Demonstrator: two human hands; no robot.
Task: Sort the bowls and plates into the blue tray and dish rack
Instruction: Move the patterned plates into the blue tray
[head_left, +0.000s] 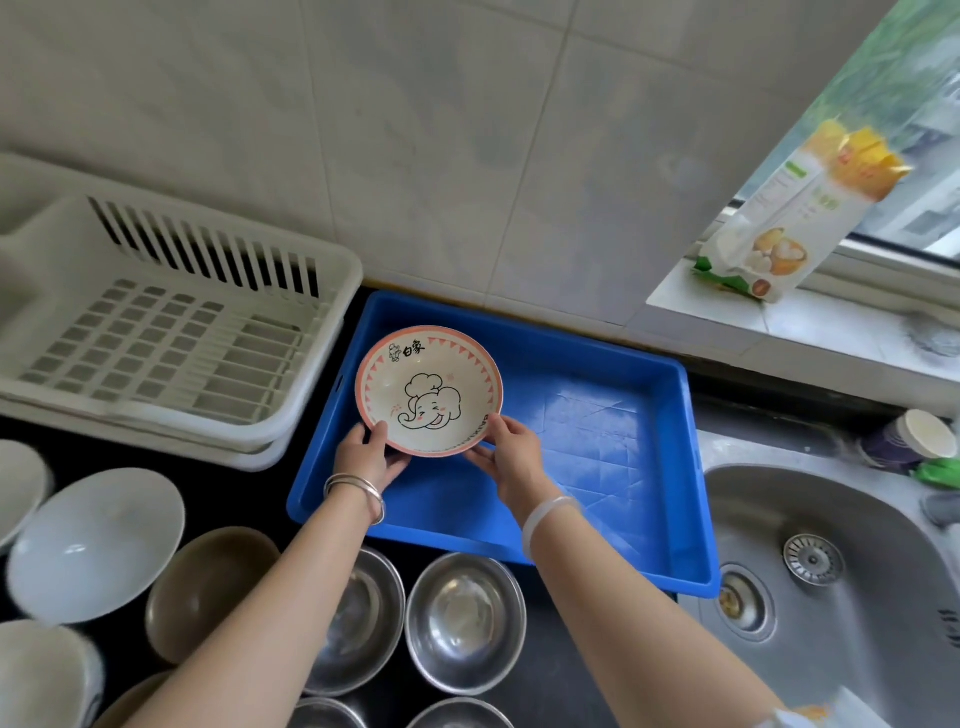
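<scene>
Kitchen counter under a tiled wall. Left hand (370, 457) and right hand (511, 451) each pinch the near rim of the elephant-print bowl (430, 389), thumbs inside, holding it tilted over the left part of the blue tray (597, 415). Contact with the tray floor cannot be told. Best practice is to level the bowl and set it towards a corner, leaving room for the steel bowls (464, 621). The dish rack (156, 332) stands just beside.

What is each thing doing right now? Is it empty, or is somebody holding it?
Blue tray: nothing lying in it.
Dish rack: empty.
Elephant bowl: empty, held tilted over the tray.
Left hand: grips the bowl's rim.
Right hand: grips the bowl's rim.
Steel bowls: upright, empty.
</scene>
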